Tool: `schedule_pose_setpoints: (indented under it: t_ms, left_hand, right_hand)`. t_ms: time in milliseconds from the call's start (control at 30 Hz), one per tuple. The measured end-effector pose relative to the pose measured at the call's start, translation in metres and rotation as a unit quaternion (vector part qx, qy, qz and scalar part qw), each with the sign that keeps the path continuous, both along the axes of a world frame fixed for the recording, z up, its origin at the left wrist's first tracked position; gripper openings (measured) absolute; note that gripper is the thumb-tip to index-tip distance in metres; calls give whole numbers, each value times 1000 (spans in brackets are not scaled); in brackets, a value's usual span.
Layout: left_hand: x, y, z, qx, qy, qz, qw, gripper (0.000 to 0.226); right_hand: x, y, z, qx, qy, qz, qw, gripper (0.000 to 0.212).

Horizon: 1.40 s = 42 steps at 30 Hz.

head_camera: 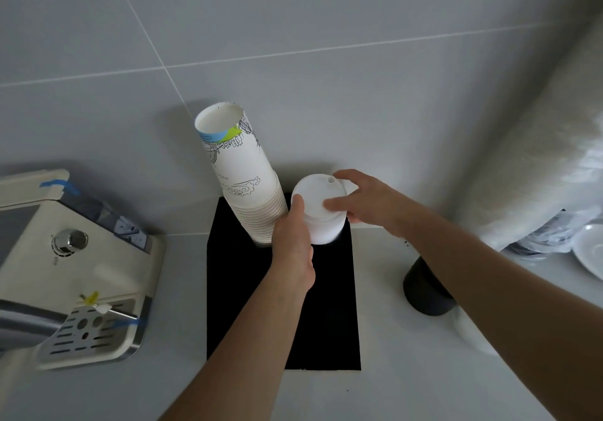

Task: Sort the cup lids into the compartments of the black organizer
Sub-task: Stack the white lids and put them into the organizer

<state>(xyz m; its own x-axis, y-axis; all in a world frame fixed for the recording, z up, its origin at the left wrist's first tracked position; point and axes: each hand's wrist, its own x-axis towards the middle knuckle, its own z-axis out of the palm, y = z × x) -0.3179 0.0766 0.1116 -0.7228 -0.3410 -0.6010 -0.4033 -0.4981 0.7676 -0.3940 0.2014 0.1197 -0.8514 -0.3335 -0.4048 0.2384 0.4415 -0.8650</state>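
While the black organizer (248,290) is sitting flat on the pale counter (391,388) against the tiled wall (293,29), a person is reaching over it with both bare arms. Left of the organizer, a cream machine (81,274) with a slotted drip tray is standing; right of it, a dark cylinder (424,293) is partly hiding behind the right forearm, and wrapped stacks are lying further right still. At the organizer's back left corner, a tall stack of printed paper cups (241,172) is leaning toward the wall. Beside that, at the back right corner, a white stack of cup lids (321,215) is rising out of a compartment. The left hand (293,244) is wrapping around the stack's near-left side, thumb against the top lid's rim. The right hand (368,202) is resting on the top lid from the right, fingers spread across it and curling at its far edge.
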Motion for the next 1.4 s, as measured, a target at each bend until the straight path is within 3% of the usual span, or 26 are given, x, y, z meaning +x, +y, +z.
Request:
schedule_pose_setpoints:
  t_ms: [233, 333, 533, 700, 867, 1133, 1267, 1400]
  left_hand:
    - [-6, 4, -1, -29, -5, 20, 999, 32]
    - [-7, 3, 1, -23, -20, 12, 999, 49]
    - [-2, -2, -3, -75, -51, -33, 995, 47]
    - [7, -2, -13, -163, -21, -88, 982, 36]
    - [15, -2, -17, -254, 6, -151, 955, 42]
    - [17, -10, -11, -211, -8, -155, 965, 38]
    - [24, -13, -4, -172, 5, -156, 973, 19]
    - [40, -17, 7, -130, 22, -138, 982, 14]
  right_hand:
    - [6, -5, -4, 34, 22, -25, 999, 81]
    - [8, -9, -4, 57, 49, -16, 997, 73]
    - [20, -19, -18, 194, 181, 0, 964, 65]
    - [26, -16, -33, 194, 175, -19, 965, 50]
    - [28, -14, -37, 177, 159, -33, 971, 53]
    - [34, -18, -31, 186, 143, -19, 972, 51]
    - [46, -15, -19, 144, 124, -35, 981, 39]
    - [60, -8, -10, 102, 109, -87, 985, 42]
